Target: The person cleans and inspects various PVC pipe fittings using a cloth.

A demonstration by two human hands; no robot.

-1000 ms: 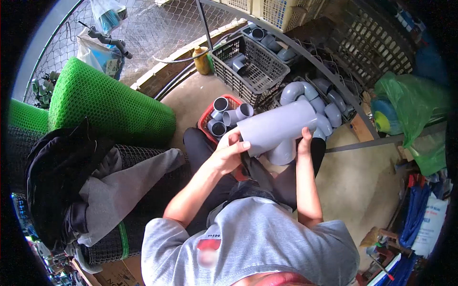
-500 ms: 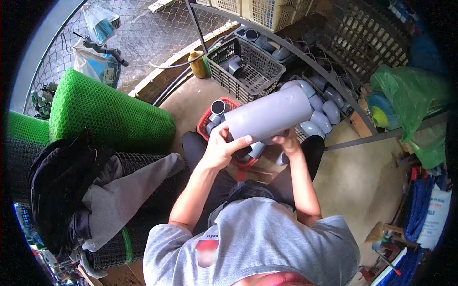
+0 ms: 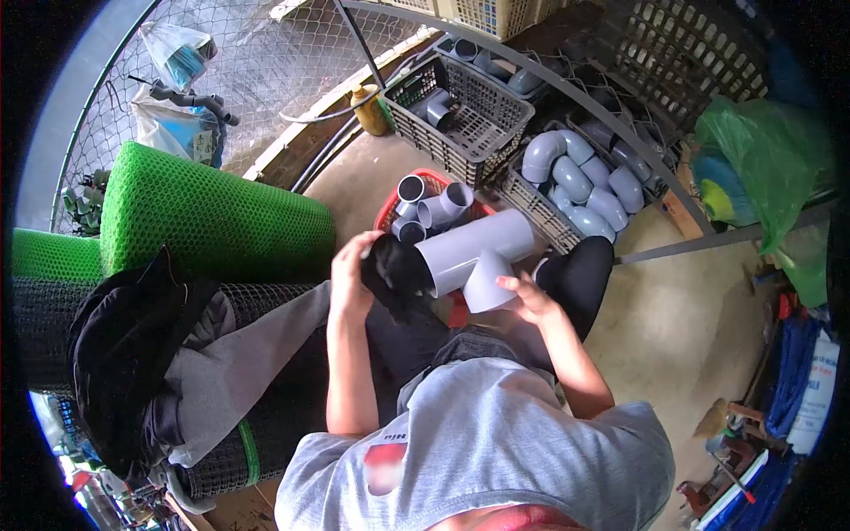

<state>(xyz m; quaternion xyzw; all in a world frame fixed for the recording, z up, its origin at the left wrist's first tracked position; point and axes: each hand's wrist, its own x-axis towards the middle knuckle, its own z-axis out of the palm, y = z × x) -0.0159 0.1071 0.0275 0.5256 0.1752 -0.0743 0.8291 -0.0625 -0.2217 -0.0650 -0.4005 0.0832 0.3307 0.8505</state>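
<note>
A large grey plastic pipe tee lies across in front of me, its side branch pointing down toward my body. My right hand grips that branch, with the thumb on its outside. My left hand is closed on a crumpled black cloth, which is at the left end of the tee; whether it touches the fitting is hard to tell. Just beyond the tee stands a red basket with several grey pipe fittings in it, partly hidden by the tee.
Black crates stand ahead, one holding several grey elbow fittings. A yellow bottle is beside them. Green mesh rolls and a heap of black and grey clothing lie at left. A metal bar crosses the right side.
The tee has come lower and turned, so its branch now shows. My left hand has left the tee, moved left and now holds the black cloth. My right hand stays on the tee.
</note>
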